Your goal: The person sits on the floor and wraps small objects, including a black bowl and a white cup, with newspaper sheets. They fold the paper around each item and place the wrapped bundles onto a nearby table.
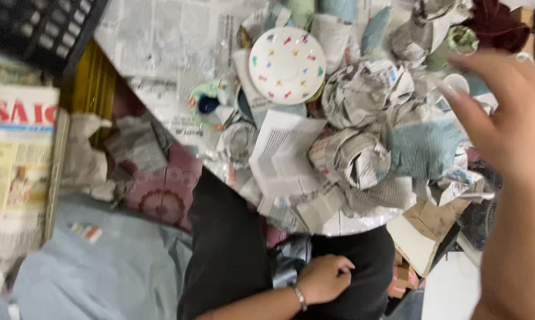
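Worktop (161, 41), newspaper-lined: carries a heap of crumpled newspaper bundles (362, 118) across its middle and right side. Right hand (510, 124): raised over the heap's right edge, blurred, grip spread, holding nothing. White plate with coloured flecks (287, 65): face up on the heap toward the far edge. Left hand (323, 278): off the near edge, resting on a dark trouser lap (232, 255), grip curled loosely shut, bracelet (300, 296) at the wrist.
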